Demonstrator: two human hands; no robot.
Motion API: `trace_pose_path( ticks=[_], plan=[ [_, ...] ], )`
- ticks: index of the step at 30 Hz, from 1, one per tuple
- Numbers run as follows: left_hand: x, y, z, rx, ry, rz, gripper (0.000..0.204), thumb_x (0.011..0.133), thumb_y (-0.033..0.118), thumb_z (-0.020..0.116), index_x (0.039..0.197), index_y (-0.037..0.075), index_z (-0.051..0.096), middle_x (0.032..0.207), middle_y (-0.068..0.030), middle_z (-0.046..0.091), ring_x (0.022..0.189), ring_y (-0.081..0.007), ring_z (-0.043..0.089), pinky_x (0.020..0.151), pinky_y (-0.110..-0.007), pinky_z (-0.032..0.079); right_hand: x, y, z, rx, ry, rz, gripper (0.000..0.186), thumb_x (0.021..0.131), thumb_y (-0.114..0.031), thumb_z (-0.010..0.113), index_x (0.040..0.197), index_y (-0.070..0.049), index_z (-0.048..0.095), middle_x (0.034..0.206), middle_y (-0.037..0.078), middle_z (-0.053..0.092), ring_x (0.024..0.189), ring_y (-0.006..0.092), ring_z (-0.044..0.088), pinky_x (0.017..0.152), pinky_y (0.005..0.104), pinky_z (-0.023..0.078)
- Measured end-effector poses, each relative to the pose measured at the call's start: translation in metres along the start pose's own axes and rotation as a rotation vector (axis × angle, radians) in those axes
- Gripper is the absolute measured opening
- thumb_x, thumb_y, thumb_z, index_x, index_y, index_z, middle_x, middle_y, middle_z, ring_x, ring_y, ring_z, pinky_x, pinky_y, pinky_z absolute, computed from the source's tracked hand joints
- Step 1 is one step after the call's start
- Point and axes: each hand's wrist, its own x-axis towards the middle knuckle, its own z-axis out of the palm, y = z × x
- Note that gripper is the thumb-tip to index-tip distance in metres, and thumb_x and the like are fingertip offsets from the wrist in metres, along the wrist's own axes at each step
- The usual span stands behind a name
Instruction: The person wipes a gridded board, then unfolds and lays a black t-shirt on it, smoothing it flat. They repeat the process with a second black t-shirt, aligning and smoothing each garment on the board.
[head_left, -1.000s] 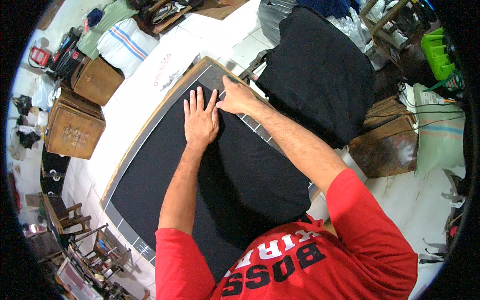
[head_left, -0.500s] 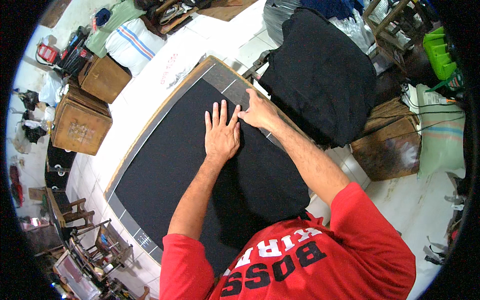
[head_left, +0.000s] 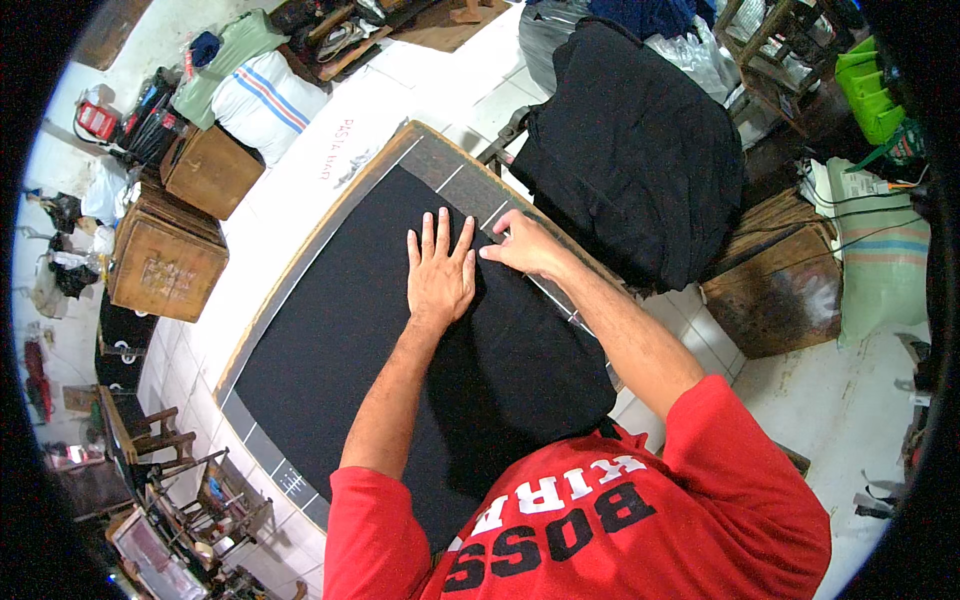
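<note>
A piece of smooth black fabric (head_left: 350, 290) lies over a dark grey board (head_left: 455, 180) marked with white lines and edged in light wood. My left hand (head_left: 440, 275) rests flat on the fabric near its far right edge, fingers spread. Just to its right, my right hand (head_left: 525, 245) is at that edge of the cloth, partly over the bare, marked strip of board. Its thumb points left and touches or nearly touches the fabric. The index finger is bent and apart from the thumb; the other fingers are tucked underneath and hidden. I see nothing held in either hand.
A large heap of black cloth (head_left: 635, 150) stands close beyond the board's right side. Brown boxes or board stacks (head_left: 165, 255) are at the left, another brown stack (head_left: 775, 300) at the right. A white striped sack (head_left: 265, 105) lies at the far left.
My right hand has come slightly nearer, and its index finger, stretched forward before, is now bent. My left hand stays flat on the fabric. The view has shifted a little.
</note>
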Motion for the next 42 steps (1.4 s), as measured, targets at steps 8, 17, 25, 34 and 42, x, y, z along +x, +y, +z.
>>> trace_pose_path(
  ticks=[8, 17, 25, 34, 42],
  plan=[
    [-0.016, 0.017, -0.005, -0.058, -0.024, 0.100, 0.057, 0.108, 0.034, 0.042, 0.163, 0.019, 0.034, 0.169, -0.0186, 0.026, 0.157, -0.0393, 0.021, 0.128, -0.057, 0.015, -0.038, 0.026, -0.009, 0.161, -0.040, 0.019, 0.058, 0.079, -0.030, 0.089, 0.118, 0.000, 0.058, 0.098, 0.017, 0.072, 0.093, 0.0255, 0.071, 0.084, 0.0386, 0.055],
    [-0.044, 0.058, -0.010, -0.076, -0.068, 0.098, 0.059, 0.108, 0.036, 0.043, 0.163, 0.016, 0.034, 0.170, -0.0175, 0.024, 0.159, -0.0386, 0.017, 0.128, -0.057, 0.011, -0.102, 0.047, -0.022, 0.047, -0.056, 0.051, 0.062, 0.078, -0.033, 0.090, 0.120, -0.004, 0.055, 0.099, 0.014, 0.069, 0.094, 0.0273, 0.070, 0.085, 0.0409, 0.056],
    [-0.066, 0.091, -0.012, -0.090, -0.118, 0.131, 0.060, 0.108, 0.036, 0.042, 0.163, 0.016, 0.033, 0.171, -0.0174, 0.023, 0.159, -0.0386, 0.015, 0.128, -0.057, 0.011, -0.149, 0.069, -0.034, 0.012, -0.046, 0.059, 0.062, 0.079, -0.034, 0.089, 0.121, -0.006, 0.052, 0.094, 0.013, 0.070, 0.091, 0.0285, 0.070, 0.082, 0.0419, 0.056],
    [-0.077, 0.110, -0.014, -0.046, -0.148, 0.158, 0.060, 0.109, 0.039, 0.038, 0.164, 0.018, 0.031, 0.171, -0.0161, 0.022, 0.159, -0.0374, 0.014, 0.129, -0.056, 0.010, -0.207, 0.094, -0.053, 0.184, -0.116, 0.123, 0.054, 0.087, -0.020, 0.084, 0.120, -0.004, 0.045, 0.084, 0.014, 0.074, 0.066, 0.0225, 0.072, 0.065, 0.0387, 0.056],
    [-0.095, 0.142, -0.016, -0.092, -0.135, 0.220, 0.059, 0.109, 0.040, 0.040, 0.163, 0.016, 0.033, 0.169, -0.0196, 0.025, 0.158, -0.0405, 0.017, 0.128, -0.057, 0.012, -0.210, 0.114, -0.059, 0.256, -0.029, 0.084, 0.051, 0.088, -0.017, 0.083, 0.118, -0.004, 0.045, 0.078, 0.009, 0.073, 0.059, 0.0157, 0.069, 0.055, 0.0335, 0.051]
  ],
)
